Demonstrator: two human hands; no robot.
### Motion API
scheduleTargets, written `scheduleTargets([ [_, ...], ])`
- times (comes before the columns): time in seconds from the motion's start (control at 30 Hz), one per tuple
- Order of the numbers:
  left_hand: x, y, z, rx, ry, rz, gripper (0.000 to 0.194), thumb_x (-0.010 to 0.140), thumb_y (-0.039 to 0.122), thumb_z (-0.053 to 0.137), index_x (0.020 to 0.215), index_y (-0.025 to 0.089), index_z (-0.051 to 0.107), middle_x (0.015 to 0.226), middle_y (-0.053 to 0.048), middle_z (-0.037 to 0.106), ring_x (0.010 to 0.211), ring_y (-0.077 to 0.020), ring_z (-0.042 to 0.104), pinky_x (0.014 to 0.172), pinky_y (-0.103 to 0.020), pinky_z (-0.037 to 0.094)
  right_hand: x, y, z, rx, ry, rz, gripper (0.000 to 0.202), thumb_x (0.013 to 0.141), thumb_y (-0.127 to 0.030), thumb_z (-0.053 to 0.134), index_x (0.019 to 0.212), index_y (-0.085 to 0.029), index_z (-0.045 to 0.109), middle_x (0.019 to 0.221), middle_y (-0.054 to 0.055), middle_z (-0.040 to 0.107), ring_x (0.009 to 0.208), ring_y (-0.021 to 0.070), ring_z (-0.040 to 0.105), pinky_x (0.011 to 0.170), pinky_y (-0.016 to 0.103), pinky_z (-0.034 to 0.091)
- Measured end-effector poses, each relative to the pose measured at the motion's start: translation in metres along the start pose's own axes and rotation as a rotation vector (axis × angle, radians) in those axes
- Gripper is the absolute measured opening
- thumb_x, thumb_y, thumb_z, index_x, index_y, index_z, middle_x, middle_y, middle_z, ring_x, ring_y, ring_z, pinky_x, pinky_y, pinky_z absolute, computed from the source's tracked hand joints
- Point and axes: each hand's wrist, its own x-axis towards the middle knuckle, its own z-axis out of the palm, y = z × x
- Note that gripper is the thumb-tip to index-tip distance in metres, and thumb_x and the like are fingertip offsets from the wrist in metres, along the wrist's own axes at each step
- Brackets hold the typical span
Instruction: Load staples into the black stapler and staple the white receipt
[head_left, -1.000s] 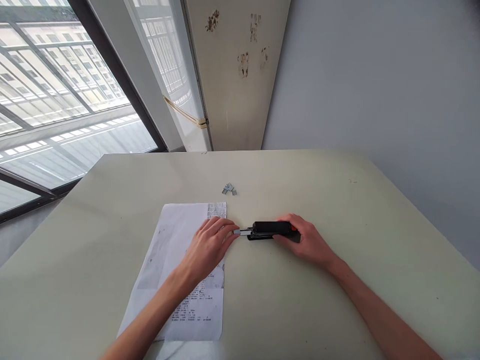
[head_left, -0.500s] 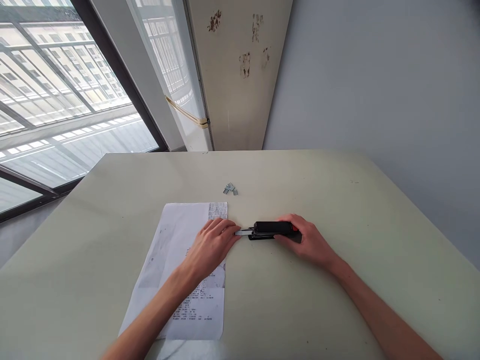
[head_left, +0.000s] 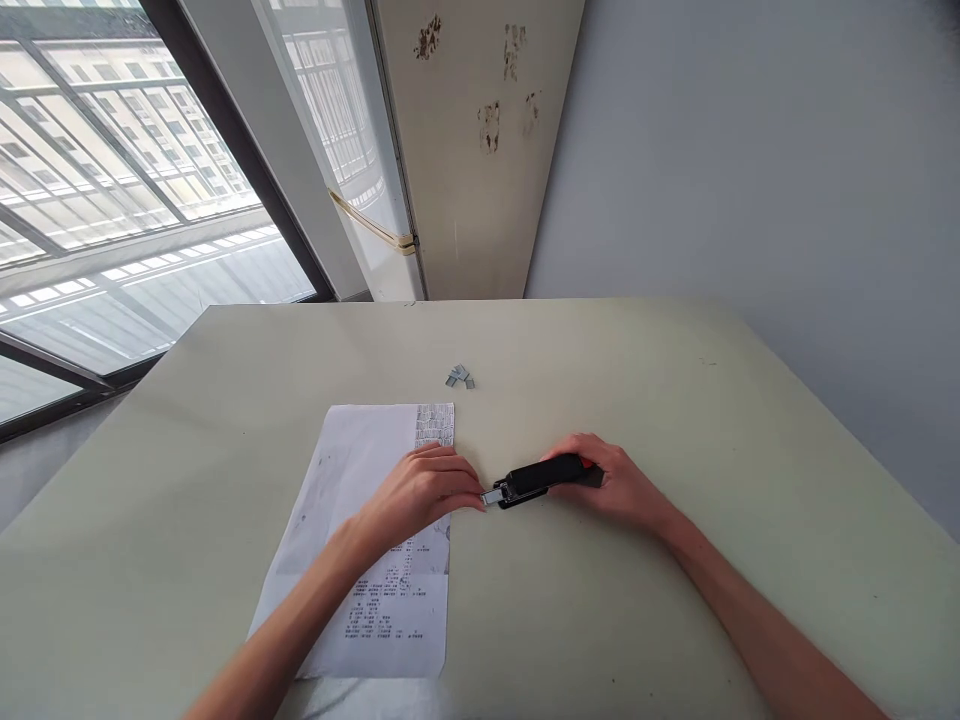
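Note:
A black stapler point(head_left: 541, 478) lies tilted over the table, its near end pointing left and a little down. My right hand point(head_left: 606, 480) is closed around its rear end, where a small red part shows. From the stapler's left end sticks a metal staple tray point(head_left: 493, 496). The fingertips of my left hand point(head_left: 435, 487) are pressed together at that tray's tip; the thumb is mostly hidden. Beneath my left hand and forearm lies a printed sheet of paper point(head_left: 330, 520). Several strips of staples point(head_left: 460, 376) rest in a small pile beyond the paper.
The pale table point(head_left: 675, 400) stretches out on both sides. Its far edge meets a stained cream panel point(head_left: 480, 220) and a grey wall point(head_left: 735, 150). To the left is a window point(head_left: 112, 180) with railings outside.
The stapler has turned, its left end swinging down toward me. My left fingers moved down with the tray, which now sticks out less. My right hand keeps its hold.

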Motion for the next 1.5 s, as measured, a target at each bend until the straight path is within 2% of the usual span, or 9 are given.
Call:
scheduleTargets([
  [0.23,0.025,-0.004,0.012,0.053,0.014,0.038,0.036,0.102,0.055,0.062,0.091,0.023,0.074,0.090,-0.004,0.074,0.081,-0.0189,0.066,0.073,-0.032,0.049,-0.001,-0.002,0.007,0.016,-0.048,-0.046,0.017,0.095,-0.043,0.072,0.107,-0.031,0.069,0.101,0.003,0.074,0.096,0.0244,0.065,0.081,0.038,0.054],
  [0.53,0.022,-0.007,0.023,0.094,0.025,-0.002,0.044,0.107,0.057,0.051,0.089,0.022,0.068,0.083,-0.004,0.071,0.076,-0.0189,0.062,0.068,-0.032,0.042,-0.004,-0.005,0.009,0.039,-0.032,-0.037,0.016,0.096,-0.043,0.071,0.104,-0.030,0.068,0.099,0.004,0.072,0.092,0.0243,0.064,0.076,0.036,0.052],
  [0.7,0.017,-0.014,0.011,0.085,0.041,-0.031,0.044,0.099,0.065,0.061,0.097,0.022,0.070,0.089,-0.004,0.073,0.082,-0.0201,0.064,0.074,-0.033,0.047,-0.003,-0.005,0.009,0.022,-0.011,-0.044,0.019,0.095,-0.044,0.073,0.107,-0.030,0.068,0.103,0.004,0.074,0.095,0.0244,0.065,0.078,0.037,0.052],
  [0.77,0.013,-0.025,0.000,0.111,0.108,-0.102,0.043,0.098,0.065,0.062,0.100,0.023,0.070,0.094,-0.005,0.073,0.086,-0.0213,0.065,0.080,-0.035,0.050,-0.003,-0.004,0.010,0.024,-0.015,-0.047,0.020,0.095,-0.045,0.073,0.108,-0.030,0.069,0.105,0.004,0.074,0.096,0.0244,0.065,0.079,0.037,0.053],
  [0.9,0.000,-0.055,-0.019,0.310,0.320,-0.398,0.032,0.106,0.052,0.053,0.110,0.022,0.066,0.110,-0.008,0.070,0.106,-0.0267,0.063,0.098,-0.043,0.048,-0.004,-0.002,0.011,0.029,-0.015,-0.046,0.021,0.094,-0.046,0.074,0.109,-0.031,0.070,0.107,0.004,0.075,0.095,0.0241,0.065,0.078,0.037,0.054],
  [1.0,-0.008,-0.074,-0.024,0.427,0.358,-0.557,0.031,0.105,0.048,0.051,0.114,0.022,0.063,0.122,-0.012,0.064,0.119,-0.0323,0.055,0.106,-0.050,0.044,-0.004,-0.002,0.011,0.017,-0.007,-0.052,0.021,0.094,-0.046,0.074,0.109,-0.031,0.070,0.106,0.004,0.076,0.096,0.0244,0.067,0.077,0.036,0.056],
  [1.07,-0.011,-0.078,-0.023,0.416,0.366,-0.610,0.029,0.104,0.048,0.051,0.106,0.022,0.062,0.120,-0.013,0.062,0.118,-0.0327,0.053,0.106,-0.050,0.043,-0.005,-0.003,0.011,0.011,0.002,-0.056,0.021,0.094,-0.046,0.073,0.108,-0.031,0.071,0.107,0.004,0.076,0.098,0.0249,0.068,0.077,0.036,0.057],
  [1.3,-0.004,-0.054,-0.012,0.126,0.371,-0.648,0.030,0.102,0.052,0.052,0.090,0.025,0.052,0.091,-0.003,0.067,0.095,-0.0252,0.061,0.105,-0.047,0.042,-0.008,-0.007,0.010,-0.017,0.009,-0.058,0.018,0.095,-0.044,0.072,0.108,-0.031,0.070,0.106,0.004,0.077,0.092,0.0239,0.068,0.076,0.037,0.056],
  [1.5,0.003,-0.041,-0.001,0.021,0.368,-0.632,0.025,0.103,0.047,0.055,0.093,0.024,0.058,0.096,0.000,0.072,0.087,-0.0197,0.064,0.109,-0.046,0.040,-0.009,-0.008,0.010,-0.028,0.005,-0.047,0.021,0.095,-0.046,0.071,0.109,-0.031,0.071,0.107,0.005,0.077,0.093,0.0243,0.069,0.076,0.036,0.056],
])
